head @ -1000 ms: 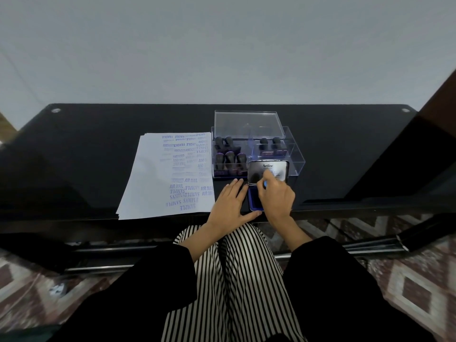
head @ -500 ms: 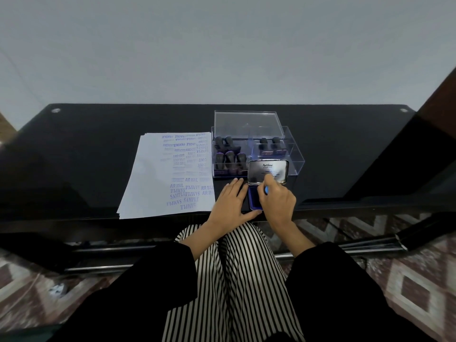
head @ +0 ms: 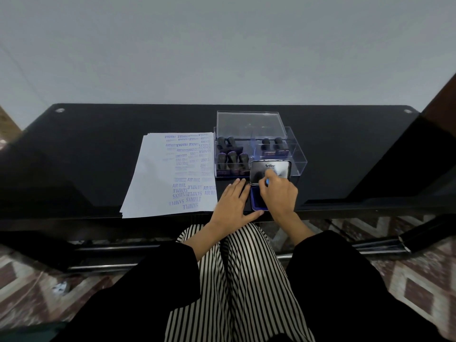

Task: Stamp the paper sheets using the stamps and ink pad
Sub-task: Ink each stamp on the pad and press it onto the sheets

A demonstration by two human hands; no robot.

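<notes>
One glossy black table point(head: 98, 156) spans the view, with a person seated at its near edge. On it, left of centre, lies a stack of paper sheets point(head: 158, 183), already covered down its right half with blue prints reading FRAGILE, AIR MAIL and SAMPLE. Just beside the stack's right edge stands a clear plastic box point(head: 297, 154) split into compartments, and a clear lid point(head: 249, 124) rests at its far side. The left hand point(head: 232, 206) lies flat on the table between the sheets and the ink pad, fingers straight and grasping nothing, the thumb touching the pad's near left corner. The right hand point(head: 280, 196) hovers over the pad, its fingers clenched round a blue-tipped piece. The ink pad point(head: 256, 201) sits open at the table's near edge, in front of the box, its blue tray partly hidden by the right hand and its hinged cover upright, marked Artline. Five dark stamps point(head: 232, 157) stand in the box's left compartment and two more in a right one. The blue-tipped piece point(head: 267, 181) is mostly hidden by the fingers, so its shape cannot be told
</notes>
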